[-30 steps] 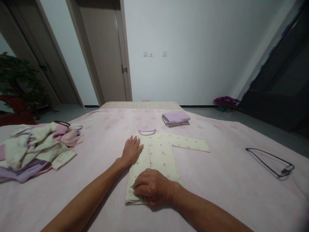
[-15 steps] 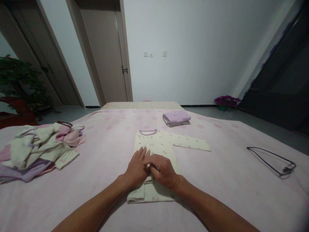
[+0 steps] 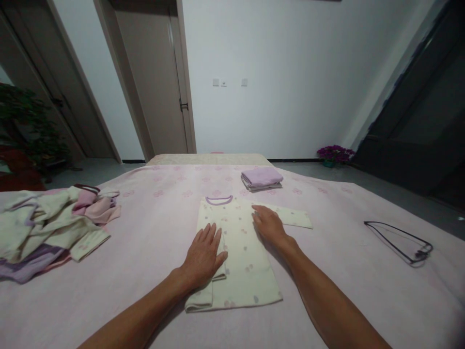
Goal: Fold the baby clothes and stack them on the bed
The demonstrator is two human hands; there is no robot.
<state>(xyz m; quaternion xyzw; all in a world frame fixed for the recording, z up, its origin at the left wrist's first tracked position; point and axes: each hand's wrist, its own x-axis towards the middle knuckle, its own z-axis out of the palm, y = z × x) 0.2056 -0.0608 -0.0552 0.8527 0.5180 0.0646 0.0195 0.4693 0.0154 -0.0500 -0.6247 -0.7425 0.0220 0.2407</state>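
Observation:
A cream long-sleeved child's shirt (image 3: 241, 252) with a purple neckline and small printed motifs lies flat before me. Its left side and sleeve are folded inward, while the other sleeve (image 3: 296, 216) stretches out to the right. My left hand (image 3: 204, 254) rests palm down on the folded left part, fingers extended. At the base of the outstretched sleeve, my right hand (image 3: 268, 223) touches the fabric with its fingers loosely extended. Part of that sleeve is hidden beneath it.
A rumpled heap of clothes (image 3: 47, 223) lies at the left. Behind the shirt sits a folded lilac stack (image 3: 262, 177). A black wire-like frame (image 3: 399, 237) is on the right. Everything rests on a pink patterned cover (image 3: 152, 223).
My right hand has left the spot beside my left hand and moved up and right to the outstretched sleeve, its fingers opening. My left hand stays on the folded side.

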